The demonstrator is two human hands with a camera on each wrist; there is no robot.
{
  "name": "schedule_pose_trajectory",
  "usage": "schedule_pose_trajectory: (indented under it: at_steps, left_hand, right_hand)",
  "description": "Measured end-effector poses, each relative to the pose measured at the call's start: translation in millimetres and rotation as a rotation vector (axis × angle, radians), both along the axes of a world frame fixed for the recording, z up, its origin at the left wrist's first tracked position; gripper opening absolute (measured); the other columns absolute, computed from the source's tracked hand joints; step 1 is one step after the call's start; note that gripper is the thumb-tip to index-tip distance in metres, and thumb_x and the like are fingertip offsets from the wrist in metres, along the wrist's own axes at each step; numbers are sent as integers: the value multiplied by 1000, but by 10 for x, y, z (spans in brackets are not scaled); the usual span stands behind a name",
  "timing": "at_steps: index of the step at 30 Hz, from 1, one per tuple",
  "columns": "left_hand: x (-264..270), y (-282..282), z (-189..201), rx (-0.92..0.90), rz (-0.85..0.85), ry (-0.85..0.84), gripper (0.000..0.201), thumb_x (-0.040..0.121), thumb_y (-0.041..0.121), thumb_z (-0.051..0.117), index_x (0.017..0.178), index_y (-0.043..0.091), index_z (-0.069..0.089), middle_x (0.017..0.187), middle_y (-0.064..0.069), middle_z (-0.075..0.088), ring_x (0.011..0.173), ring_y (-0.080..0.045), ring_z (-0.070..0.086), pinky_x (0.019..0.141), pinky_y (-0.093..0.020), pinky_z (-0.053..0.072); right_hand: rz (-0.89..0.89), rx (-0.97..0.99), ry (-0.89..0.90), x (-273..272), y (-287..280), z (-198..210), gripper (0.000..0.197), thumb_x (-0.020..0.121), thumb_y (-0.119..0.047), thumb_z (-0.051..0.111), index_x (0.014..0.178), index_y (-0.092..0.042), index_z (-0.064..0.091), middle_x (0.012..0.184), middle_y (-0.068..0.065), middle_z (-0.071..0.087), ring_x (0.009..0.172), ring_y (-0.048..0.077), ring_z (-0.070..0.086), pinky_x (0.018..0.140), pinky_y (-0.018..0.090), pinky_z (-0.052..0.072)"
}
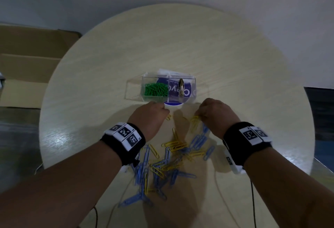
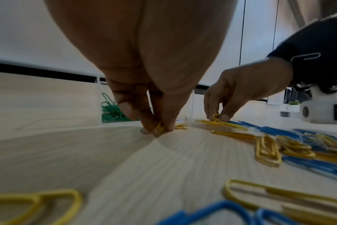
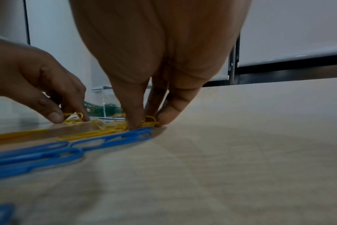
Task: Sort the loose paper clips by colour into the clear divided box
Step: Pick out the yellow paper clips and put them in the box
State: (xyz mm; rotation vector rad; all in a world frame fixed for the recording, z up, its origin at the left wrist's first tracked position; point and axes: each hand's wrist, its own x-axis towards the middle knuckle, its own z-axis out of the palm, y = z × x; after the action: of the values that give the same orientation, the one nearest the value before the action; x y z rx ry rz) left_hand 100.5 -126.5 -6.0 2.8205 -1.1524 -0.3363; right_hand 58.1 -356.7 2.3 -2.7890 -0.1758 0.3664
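A clear divided box (image 1: 193,90) stands mid-table; its left compartment holds green clips (image 1: 155,89). Loose yellow and blue paper clips (image 1: 173,153) lie scattered in front of it. My left hand (image 1: 153,114) is just before the box, its fingertips pinching a yellow clip (image 2: 161,127) against the table. My right hand (image 1: 213,114) is to the right, pinching yellow clips (image 3: 149,120) at the pile's far edge, next to a blue clip (image 3: 125,137).
A blue and white round lid or disc (image 1: 172,105) sits against the box's front. A small striped object (image 1: 181,87) stands in the box's right compartment. The round table's edge (image 1: 43,137) curves left; cardboard (image 1: 27,65) lies beyond it.
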Motion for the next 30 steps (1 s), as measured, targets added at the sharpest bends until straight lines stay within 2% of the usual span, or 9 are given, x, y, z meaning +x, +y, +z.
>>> schedule_pose_trajectory:
  at_steps: [4,7,11,15,20,23,26,28,30]
  left_hand:
    - [0,12,-12,59,67,31,10,81,6,63,89,11,66,94,-8,54,84,-29,53,61,-38,46]
    - [-11,-13,12,121,107,68,10,87,14,57,94,10,62,100,-11,53,94,-31,51,71,-40,45]
    - [-98,-15,85,129,146,117,12,92,19,52,100,12,55,101,-11,58,93,-31,56,66,-35,35]
    - [-115,22,223,-188,358,259,7,89,25,57,95,21,60,92,1,62,84,-24,59,70,-33,46]
    - [168,-174,418,-638,645,280,6,83,18,68,83,22,64,73,12,62,70,-6,59,63,-18,45]
    - [371,-316,352,-676,683,253,4,81,18,69,84,18,67,78,3,69,75,-15,65,72,-30,53]
    - [450,-400,247,-698,704,308,17,82,23,71,96,13,67,86,-3,69,76,-21,67,77,-40,55]
    - [452,-387,215,-740,709,285,18,86,28,66,100,17,65,91,-3,67,74,-23,68,75,-42,57]
    - [418,-301,198,-820,734,248,11,89,30,60,98,24,61,97,0,64,75,-23,68,72,-44,58]
  right_hand:
    - [-22,-102,112,18,8,-14,20,79,-17,61,94,-24,71,99,7,63,92,32,57,82,33,43]
    - [-119,-75,194,33,52,-10,18,76,-17,61,94,-20,64,100,10,63,97,34,56,80,33,42]
    - [-236,-27,264,13,54,-8,23,79,-16,62,102,-17,62,106,9,62,101,30,57,77,29,40]
    - [-207,-14,173,-57,61,-41,19,76,-17,63,95,-16,62,98,10,55,91,34,57,71,30,38]
    - [-342,117,105,-146,23,-47,11,76,-17,64,86,-21,66,85,4,68,84,29,63,71,33,50]
    - [-416,176,92,-188,-30,-27,15,70,-15,69,82,-24,66,75,-2,68,78,24,64,69,33,52]
    - [-488,265,49,-203,-73,37,20,67,-11,71,74,-28,63,69,-4,66,71,20,63,64,27,50]
    - [-521,309,1,-178,-77,139,16,69,-13,74,73,-25,64,66,-7,65,67,14,61,58,16,43]
    - [-544,355,-45,-89,-38,283,11,70,-18,76,75,-22,67,67,-9,66,65,9,60,57,14,41]
